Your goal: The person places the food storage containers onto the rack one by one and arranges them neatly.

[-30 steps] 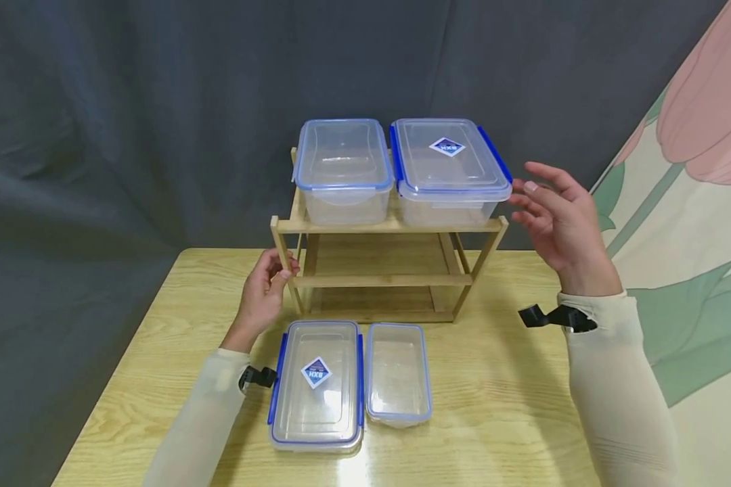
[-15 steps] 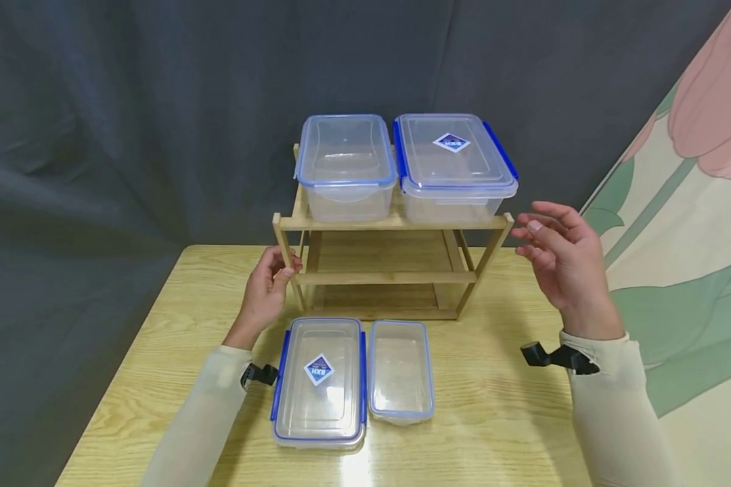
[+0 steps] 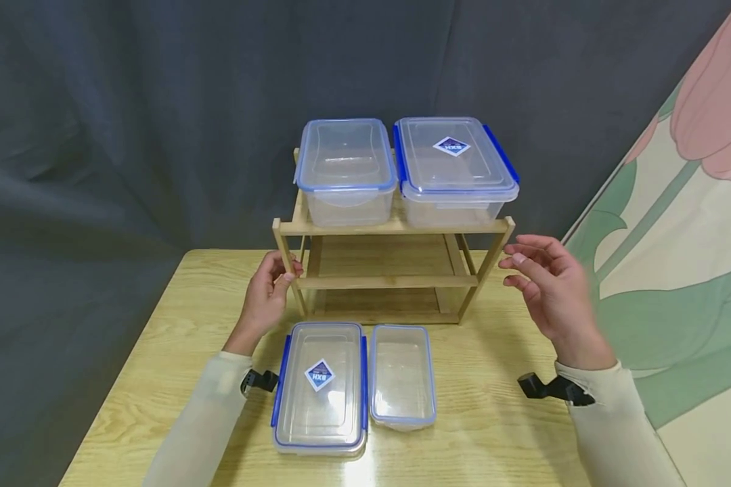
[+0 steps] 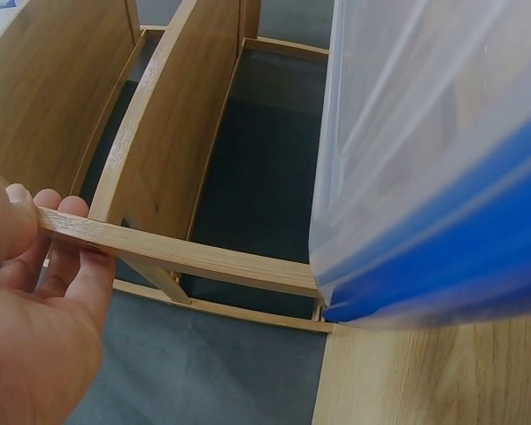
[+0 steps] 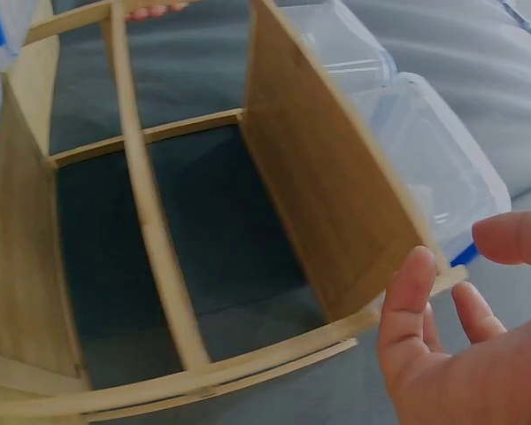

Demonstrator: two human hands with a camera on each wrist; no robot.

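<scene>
Head view: a pale wood-grained table (image 3: 481,412) fills the foreground, its far edge meeting a dark grey curtain (image 3: 219,101); to the right hangs a panel printed with pink tulips and green leaves (image 3: 706,135). Toward the table's far edge stands a three-tier wooden rack (image 3: 386,281). On its top shelf, two clear food containers sit side by side: a light-blue-rimmed one (image 3: 346,169) at the left end and a blue-clipped one with a BXH label (image 3: 457,172) at the right end. In front of the rack, on the table, lie a flat blue-clipped container (image 3: 321,412) and, just beside it, a smaller blue-rimmed container (image 3: 403,372). My left hand (image 3: 264,297) grasps the rack's left front leg. My right hand (image 3: 551,291) is bent, holding nothing, just beside the right front leg; I cannot tell whether a fingertip touches it.

Left wrist view: my thumb lies on one side of the leg and my fingers curl round the other; a blue clip (image 4: 460,230) looms at the right. Right wrist view: looking through the rack, I see my left fingertips (image 5: 156,11) at its far side, and my right fingers spread by the top shelf's corner.
</scene>
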